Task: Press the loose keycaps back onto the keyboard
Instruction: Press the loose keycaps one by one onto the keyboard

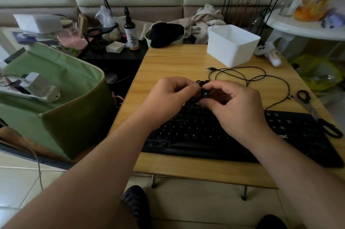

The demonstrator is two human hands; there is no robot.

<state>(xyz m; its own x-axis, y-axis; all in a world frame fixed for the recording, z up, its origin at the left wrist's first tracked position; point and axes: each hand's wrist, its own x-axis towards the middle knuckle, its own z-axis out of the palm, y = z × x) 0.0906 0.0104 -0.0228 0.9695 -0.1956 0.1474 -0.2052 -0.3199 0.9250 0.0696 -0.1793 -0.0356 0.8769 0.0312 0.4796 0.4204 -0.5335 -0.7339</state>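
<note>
Two bare hands meet above the far edge of the black keyboard (205, 135), and between them sits one loose keycap (205, 95), black with a small white mark on its top face. The right hand (240, 111) pinches that keycap between thumb and forefinger, so its grip is narrow and closed on the cap; the thumb lies on the near side of the cap, the forefinger curls over the far side. The left hand (168, 100) comes in from the left of the grip with fingers curled, its fingertips at the cap's left edge; whether they truly clamp the cap or only touch it I cannot tell. Just beyond the grip a few more dark keycaps (202, 82) lie on the bench (168, 60), partly hidden by the fingers. Directly beneath and nearer than the grip lies the keyboard, flat on the bench, with letter keys showing between the two wrists and a bare-looking gap in its bottom row toward the left. A black cable (248, 77) loops on the bench to the right of and beyond the grip. Farther back and right of the grip stands a white plastic bin (233, 45). Scissors (315, 113) with black handles lie far to the right, touching the keyboard's right end. A green fabric box (56, 98) stands off the bench, well to the left
</note>
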